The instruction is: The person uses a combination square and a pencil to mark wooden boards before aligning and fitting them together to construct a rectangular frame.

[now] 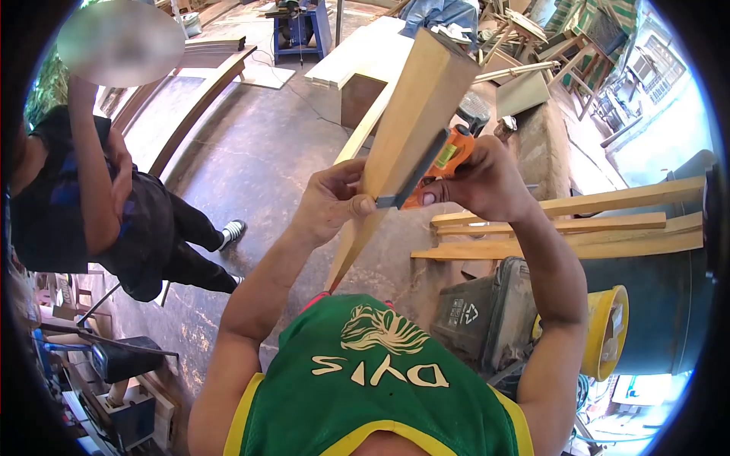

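A long tapered piece of wood [414,106] slants up in front of my chest, its thick end farthest from me and its narrow end near my shirt. My left hand [334,199] grips it at the left edge, with the thumb toward the near face. In my right hand [487,178] is an orange combination square [450,154] with a small yellow-green level vial. Its dark blade [423,169] lies along the wood's right side, and one end reaches close to my left thumb. My right fingers are wrapped round the orange head and partly hide it.
A person in dark clothes [84,205] stands at the left. Wooden strips [563,239] lie at the right, beside a grey bin [487,311] and a yellow bucket [608,334]. Pale boards [365,53] and a blue machine stand [300,34] are farther off. Scrap wood piles up at the upper right.
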A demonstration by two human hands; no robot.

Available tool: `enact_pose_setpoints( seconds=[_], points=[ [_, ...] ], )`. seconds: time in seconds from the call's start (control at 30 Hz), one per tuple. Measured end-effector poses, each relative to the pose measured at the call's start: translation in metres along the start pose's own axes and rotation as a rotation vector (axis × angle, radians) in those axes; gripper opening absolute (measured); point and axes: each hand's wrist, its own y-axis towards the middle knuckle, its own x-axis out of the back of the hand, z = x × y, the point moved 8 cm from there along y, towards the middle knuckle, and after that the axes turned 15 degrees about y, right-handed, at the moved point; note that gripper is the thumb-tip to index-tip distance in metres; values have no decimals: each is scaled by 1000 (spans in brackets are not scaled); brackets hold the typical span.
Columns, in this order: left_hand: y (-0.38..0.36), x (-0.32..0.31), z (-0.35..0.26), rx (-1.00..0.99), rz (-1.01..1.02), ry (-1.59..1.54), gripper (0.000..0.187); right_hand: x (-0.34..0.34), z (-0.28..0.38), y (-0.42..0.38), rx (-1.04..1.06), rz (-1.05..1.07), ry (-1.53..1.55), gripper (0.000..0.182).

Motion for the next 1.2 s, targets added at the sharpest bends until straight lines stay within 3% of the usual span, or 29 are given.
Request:
enact_pose_setpoints(
  seconds=[0.03,0.1,0.13,0.2,0.23,0.3,0.4,0.47,0.6,0.7,0.77,0.8,0.87,1.0,1.07,1.17,1.2],
  points=[
    [-5,-9,-1,7,8,-3,67,-1,3,-1,-4,-10,4,30],
    [-11,-12,-11,-11,-221,245,70,5,8,3,-134,-22,-80,26],
    [-6,-17,-13,-37,-201,249,70,8,-1,5,-90,42,-101,29],
    [-13,-23,-34,-316,-292,458,64,6,-6,4,-42,13,-58,30],
    [-12,-25,-31,-315,-300,451,64,1,-4,3,-7,0,1,31],
    [-21,-25,-41,-484,-470,737,57,-3,-7,1,-109,-51,17,30],
    [-22,-28,-37,-479,-581,895,52,-4,1,0,-33,-89,18,29],
    [-20,-26,-37,-472,-601,900,50,1,-3,-4,-145,-159,-70,29],
    [-21,-16,-36,-443,-587,812,44,0,-4,-8,-125,-171,-67,36],
    [-19,0,-37,-448,-592,762,43,-6,5,-12,-18,-14,52,44],
    [-20,5,-37,-450,-615,754,43,-8,8,-15,2,17,-391,49],
    [-21,8,-34,-453,-614,749,42,-9,1,-17,8,25,-396,49],
    [-22,8,-34,-456,-611,739,42,-11,-34,-23,-67,80,-261,47],
    [-24,6,-36,-418,-586,728,43,-16,-43,-26,-40,145,-82,43],
    [-21,8,-36,-425,-581,753,44,-20,-66,-35,-309,31,439,38],
    [-22,14,-35,-459,-597,758,44,-25,-73,-43,-336,93,248,31],
    [-22,13,-38,-421,-607,759,43,-19,-65,-41,-233,45,5,20]
  ],
)
